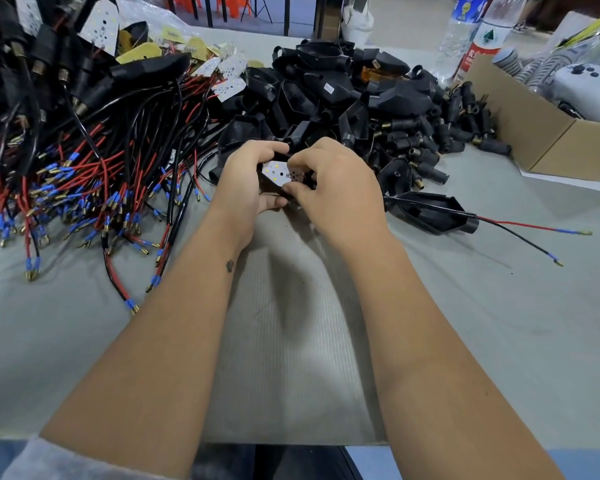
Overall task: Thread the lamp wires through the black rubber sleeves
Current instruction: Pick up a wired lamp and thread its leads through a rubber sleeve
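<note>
My left hand (pixel 248 180) and my right hand (pixel 329 188) meet at the table's middle, both gripping one black lamp housing with a white LED board (pixel 276 172) showing between the fingers. The housing is mostly hidden by my fingers. A finished black housing (pixel 430 211) lies to the right with its red and black wires (pixel 527 230) coming out of its neck. Several black rubber sleeves (pixel 426 150) with brass ends are piled at the right. A big bundle of red and black lamp wires (pixel 94 174) with blue terminals covers the left.
A heap of empty black housings (pixel 329 88) rises behind my hands. A cardboard box (pixel 520 133) stands at the right, with plastic water bottles (pixel 471 36) behind it. LED boards (pixel 99 27) and assembled lamps fill the far left. A grey ribbed mat (pixel 291 341) lies under my forearms.
</note>
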A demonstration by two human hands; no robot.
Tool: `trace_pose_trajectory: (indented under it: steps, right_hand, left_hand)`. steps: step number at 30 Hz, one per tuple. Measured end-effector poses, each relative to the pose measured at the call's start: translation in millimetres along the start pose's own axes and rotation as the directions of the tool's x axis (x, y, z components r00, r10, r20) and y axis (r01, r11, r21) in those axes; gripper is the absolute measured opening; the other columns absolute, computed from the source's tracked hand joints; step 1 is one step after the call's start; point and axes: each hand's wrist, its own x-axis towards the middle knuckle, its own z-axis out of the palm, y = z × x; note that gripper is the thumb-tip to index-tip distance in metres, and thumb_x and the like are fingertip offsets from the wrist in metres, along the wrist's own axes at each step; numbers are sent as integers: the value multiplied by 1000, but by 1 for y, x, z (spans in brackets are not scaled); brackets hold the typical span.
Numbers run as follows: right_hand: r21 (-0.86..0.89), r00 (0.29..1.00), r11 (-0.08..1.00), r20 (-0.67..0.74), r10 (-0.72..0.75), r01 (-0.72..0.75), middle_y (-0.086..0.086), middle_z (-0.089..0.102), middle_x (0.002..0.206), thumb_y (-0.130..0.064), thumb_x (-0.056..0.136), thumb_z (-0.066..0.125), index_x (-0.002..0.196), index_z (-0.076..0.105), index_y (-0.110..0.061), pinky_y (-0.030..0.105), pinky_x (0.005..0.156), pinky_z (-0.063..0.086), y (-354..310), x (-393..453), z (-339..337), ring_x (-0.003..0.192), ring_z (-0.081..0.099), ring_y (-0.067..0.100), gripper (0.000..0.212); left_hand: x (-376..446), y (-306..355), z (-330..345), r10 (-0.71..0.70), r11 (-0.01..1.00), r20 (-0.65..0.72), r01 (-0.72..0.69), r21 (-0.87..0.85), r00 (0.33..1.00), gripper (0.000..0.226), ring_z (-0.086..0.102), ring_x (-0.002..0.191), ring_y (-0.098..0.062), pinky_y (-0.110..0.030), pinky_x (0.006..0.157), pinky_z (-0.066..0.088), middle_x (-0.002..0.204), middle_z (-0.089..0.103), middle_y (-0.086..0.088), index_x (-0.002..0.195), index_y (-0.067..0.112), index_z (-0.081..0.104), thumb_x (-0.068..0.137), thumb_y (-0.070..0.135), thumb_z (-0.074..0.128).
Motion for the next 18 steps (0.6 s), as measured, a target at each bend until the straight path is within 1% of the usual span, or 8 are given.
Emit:
trace_pose_trajectory:
  steps: [2,4,6,9,12,15,18]
  right_hand:
    - [-11,1000,1000,-8,2,-2,-3,60,103,-27,85,72,104,69,-18,30,76,42,2,-1,-1,99,55,16,22]
    - [-24,1000,1000,-6,2,-2,-5,60,102,-30,85,72,104,69,-19,29,75,42,4,0,-3,98,55,15,21]
    - [-43,1000,999,-10,-9,8,-6,61,102,-31,86,71,105,70,-20,28,74,40,5,0,-3,99,55,14,22]
    - [-93,1000,995,-14,-26,25,-7,61,104,-33,87,67,108,71,-23,25,71,34,5,0,-3,101,55,14,23]
    - [-135,998,990,-29,-48,43,-6,62,105,-34,89,63,109,71,-24,27,71,36,4,-1,-3,100,57,16,24]
    - [-164,997,984,-25,-73,68,-5,62,106,-34,90,60,110,70,-23,29,73,38,4,-1,-3,100,57,17,25]
    - [-170,995,982,-37,-89,81,-3,61,107,-35,95,55,112,68,-20,30,74,41,4,-1,-2,99,57,18,26]
  left_hand:
    - [2,2,2,-38,997,-5,38,71,999,38,51,63,-24,-28,52,46,106,50,-18,107,9,64,87,-3,34]
    - [2,3,3,-51,993,7,50,106,999,44,53,64,-25,-30,54,46,110,53,-23,109,8,63,83,-9,33]
    - [0,3,1,-36,994,32,33,105,999,45,55,68,-26,-31,56,47,114,55,-25,109,7,63,81,-11,33]
    - [-1,1,-1,-23,994,44,18,106,999,47,57,71,-27,-30,57,50,110,56,-23,110,9,62,78,-12,35]
    - [0,0,1,-26,993,35,21,120,999,49,58,71,-26,-29,57,52,102,56,-21,110,10,61,77,-14,34]
    - [1,-1,1,-10,993,52,4,117,999,49,58,70,-26,-31,59,54,91,55,-17,110,7,61,77,-15,33]
    - [1,-2,-1,4,995,83,-11,94,997,47,60,76,-28,-33,62,56,92,59,-18,109,4,60,76,-15,32]
